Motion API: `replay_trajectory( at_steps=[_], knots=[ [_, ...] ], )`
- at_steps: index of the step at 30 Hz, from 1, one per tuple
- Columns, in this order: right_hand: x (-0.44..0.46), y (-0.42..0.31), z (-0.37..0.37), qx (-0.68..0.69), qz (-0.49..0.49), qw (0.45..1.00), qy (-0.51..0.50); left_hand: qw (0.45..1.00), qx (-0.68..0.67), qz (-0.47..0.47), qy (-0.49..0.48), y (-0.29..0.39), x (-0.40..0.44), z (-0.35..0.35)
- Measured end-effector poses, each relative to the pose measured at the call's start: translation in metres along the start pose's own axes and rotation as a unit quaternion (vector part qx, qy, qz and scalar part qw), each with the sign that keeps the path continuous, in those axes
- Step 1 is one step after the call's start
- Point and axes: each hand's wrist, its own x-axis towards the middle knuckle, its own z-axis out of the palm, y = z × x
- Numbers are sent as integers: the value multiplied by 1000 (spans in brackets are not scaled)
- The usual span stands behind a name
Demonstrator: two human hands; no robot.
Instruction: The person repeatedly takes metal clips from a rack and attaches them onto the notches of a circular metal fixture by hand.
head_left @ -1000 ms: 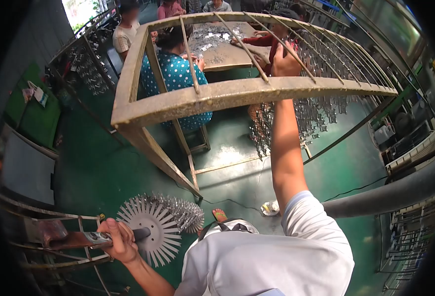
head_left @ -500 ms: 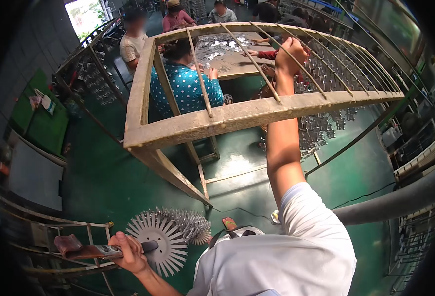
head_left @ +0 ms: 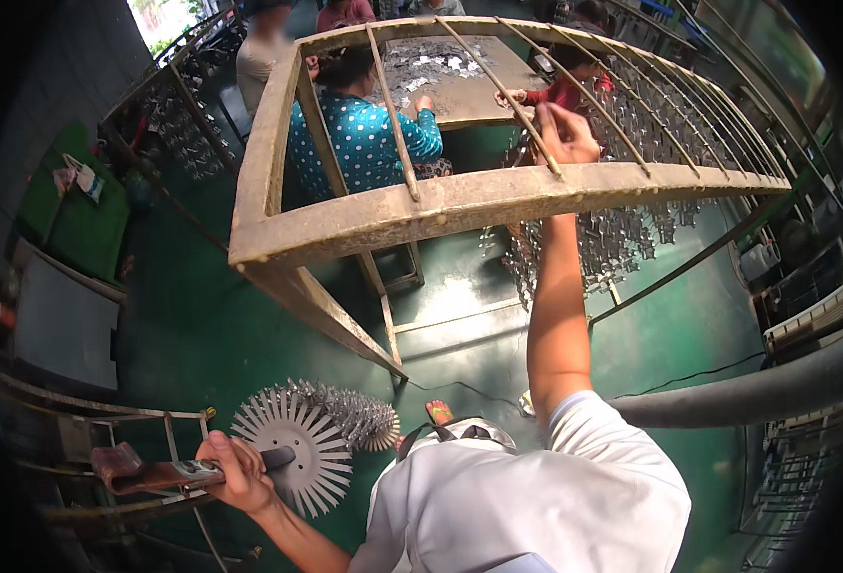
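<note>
Our left hand [head_left: 238, 475] grips the disc fixture [head_left: 278, 457], long axis crosswise, discs [head_left: 320, 454] rightward; we cannot tell whether our right hand [head_left: 572, 139] grips

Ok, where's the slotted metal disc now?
In the head view, the slotted disc is at the lower left, just right of the left hand, which grips the hooked bar, over the green floor.

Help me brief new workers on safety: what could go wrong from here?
The left hand grips a bar bearing a slotted disc; tilting it might spill the metal parts behind the disc. The right hand, among the rods of the rack, could scrape against one.
</note>
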Motion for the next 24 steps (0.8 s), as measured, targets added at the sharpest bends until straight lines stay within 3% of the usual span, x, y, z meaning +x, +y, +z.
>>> replay_trajectory(
  at_steps=[1,3,4,5,10,12,20,24],
  knots=[
    [-13,8,-8,57,26,998,-19,1000,2,-6,6,1,-1,-1],
    [-39,-5,-31,45,5,996,-75,1000,-2,-15,15,1,0,0],
    [-48,-23,-41,-33,13,993,-111,1000,-6,-13,17,0,0,0],
    [-61,-17,-46,108,23,989,-99,1000,-8,-12,13,-1,0,0],
    [-103,-52,-76,93,176,967,-157,1000,-17,3,-9,1,2,2],
    [-110,-83,-78,77,146,968,-189,1000,-27,3,-11,-3,1,-6],
    [-187,-127,-106,179,239,889,-347,998,-27,16,-63,5,-1,-5],
    [-216,-149,-118,189,229,850,-435,999,-47,-7,-6,15,0,5]
  ],
)
